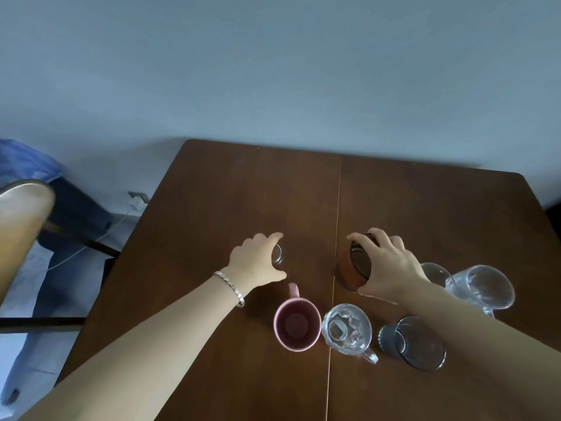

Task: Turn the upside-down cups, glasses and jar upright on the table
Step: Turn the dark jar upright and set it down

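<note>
My left hand (256, 264) wraps a small clear glass (278, 254) near the middle of the brown table (230, 189). My right hand (387, 267) grips a brown cup (353, 267), its fingers over the top. In front stand a pink mug (297, 325) with its mouth up, a clear faceted glass mug (346, 328) and a dark grey glass (416, 341). To the right are a small clear glass (435, 273), partly hidden by my right wrist, and a large clear glass mug (482, 287).
A seam (337, 214) runs down the table's middle. The wall stands behind the far edge. Left of the table are a chair (24, 226), blue cloth and a white cable on the floor.
</note>
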`<state>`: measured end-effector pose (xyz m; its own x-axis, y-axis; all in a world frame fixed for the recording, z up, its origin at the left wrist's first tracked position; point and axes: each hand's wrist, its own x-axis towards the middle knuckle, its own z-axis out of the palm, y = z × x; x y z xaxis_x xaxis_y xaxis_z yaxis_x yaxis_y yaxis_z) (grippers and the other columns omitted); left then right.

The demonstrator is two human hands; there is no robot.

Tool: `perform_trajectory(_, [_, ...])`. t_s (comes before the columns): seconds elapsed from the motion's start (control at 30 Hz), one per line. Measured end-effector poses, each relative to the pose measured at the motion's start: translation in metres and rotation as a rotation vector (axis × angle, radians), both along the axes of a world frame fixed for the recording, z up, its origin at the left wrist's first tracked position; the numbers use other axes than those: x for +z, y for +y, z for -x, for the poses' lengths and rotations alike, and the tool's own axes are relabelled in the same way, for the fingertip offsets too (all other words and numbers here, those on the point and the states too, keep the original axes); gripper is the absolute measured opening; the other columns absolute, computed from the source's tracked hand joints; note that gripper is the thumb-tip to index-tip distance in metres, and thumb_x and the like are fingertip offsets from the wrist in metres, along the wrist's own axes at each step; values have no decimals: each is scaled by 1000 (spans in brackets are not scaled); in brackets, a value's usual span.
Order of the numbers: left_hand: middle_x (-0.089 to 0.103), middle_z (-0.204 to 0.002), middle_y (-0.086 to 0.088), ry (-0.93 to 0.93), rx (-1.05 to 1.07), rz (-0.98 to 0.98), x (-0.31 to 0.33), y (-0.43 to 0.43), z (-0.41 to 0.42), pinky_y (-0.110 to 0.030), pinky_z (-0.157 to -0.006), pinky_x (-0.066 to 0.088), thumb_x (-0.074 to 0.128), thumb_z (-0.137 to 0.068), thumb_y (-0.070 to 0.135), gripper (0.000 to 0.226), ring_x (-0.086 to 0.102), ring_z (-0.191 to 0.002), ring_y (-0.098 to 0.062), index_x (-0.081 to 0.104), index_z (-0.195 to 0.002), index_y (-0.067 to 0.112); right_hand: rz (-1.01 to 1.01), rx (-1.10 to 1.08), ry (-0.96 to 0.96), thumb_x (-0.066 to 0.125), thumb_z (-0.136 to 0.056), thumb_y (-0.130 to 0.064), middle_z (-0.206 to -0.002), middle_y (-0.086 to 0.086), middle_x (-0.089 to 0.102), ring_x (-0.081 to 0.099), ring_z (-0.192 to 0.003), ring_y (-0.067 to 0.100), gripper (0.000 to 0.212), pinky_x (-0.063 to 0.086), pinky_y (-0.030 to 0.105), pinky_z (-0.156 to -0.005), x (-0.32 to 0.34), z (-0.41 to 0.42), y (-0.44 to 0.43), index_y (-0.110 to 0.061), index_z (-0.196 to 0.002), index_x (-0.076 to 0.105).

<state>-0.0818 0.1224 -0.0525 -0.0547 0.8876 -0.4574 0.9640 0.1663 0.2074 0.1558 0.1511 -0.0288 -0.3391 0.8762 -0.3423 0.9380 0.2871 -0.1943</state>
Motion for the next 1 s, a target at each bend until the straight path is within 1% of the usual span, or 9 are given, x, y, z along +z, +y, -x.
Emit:
perform_trajectory(0.17, [60,-117,-8,187,-136,-71,5,16,-2,-37,-83,47,69,-74,34,58,57,-107,-30,46,-124,18,-38,75,-189,69,-70,-30,-149,4,22,36,-124,34,88,44,40,-96,-18,12,6,-38,-141,18])
perform_trajectory(0.27, [65,-103,-5,103,9,-109,15,19,6,-35,-76,47,69,-70,42,53,63,-94,-27,47,-111,16,-57,96,-218,68,-73,-29,-150,5,19,35,-125,34,86,42,40,-97,-21,14,9,-38,-141,17])
perform_trajectory(0.37, [63,-88,-5,-302,406,-13,26,19,20,-29,-62,49,74,-67,36,48,65,-74,-19,49,-100,11,-49,120,-217,68,-75,-32,-152,6,15,32,-129,35,88,39,42,-101,-21,13,9,-38,-143,12])
perform_trajectory(0.47, [65,-97,-14,-872,840,165,25,14,31,-25,-62,48,72,-75,21,41,63,-84,-20,60,-108,1,7,120,-164,68,-76,-28,-157,7,7,21,-138,35,95,31,46,-110,-17,9,8,-38,-146,5])
perform_trajectory(0.53, [62,-106,-14,-1021,905,186,20,9,32,-28,-65,51,72,-76,14,51,62,-89,-22,52,-123,8,45,111,-117,69,-75,-27,-157,7,7,17,-141,32,97,28,47,-112,-11,5,6,-36,-146,4])
perform_trajectory(0.67, [55,-123,-13,-1027,831,54,12,10,18,-37,-76,55,70,-71,-3,72,60,-106,-30,42,-132,22,55,65,-53,70,-73,-26,-155,7,16,22,-140,30,97,30,45,-112,3,-5,0,-33,-147,8])
perform_trajectory(0.8, [57,-108,-1,-994,737,-128,9,16,1,-39,-89,51,80,-63,-1,71,55,-110,-25,48,-123,19,87,14,-104,67,-74,-23,-147,7,31,38,-130,30,88,38,42,-106,12,-22,-9,-29,-146,16])
perform_trajectory(0.9, [61,-107,1,-923,642,-263,3,17,-11,-22,-82,45,86,-57,6,70,59,-102,-18,52,-117,19,107,-4,-115,63,-77,-21,-142,3,39,40,-128,26,70,38,39,-105,14,-39,-16,-27,-140,33])
perform_trajectory(1.0, [57,-99,7,-802,502,-264,-5,15,-21,-18,-74,42,86,-57,8,64,58,-90,-12,51,-108,24,101,-17,-96,61,-78,-19,-139,0,44,42,-127,23,59,37,37,-107,14,-51,-20,-28,-134,42])
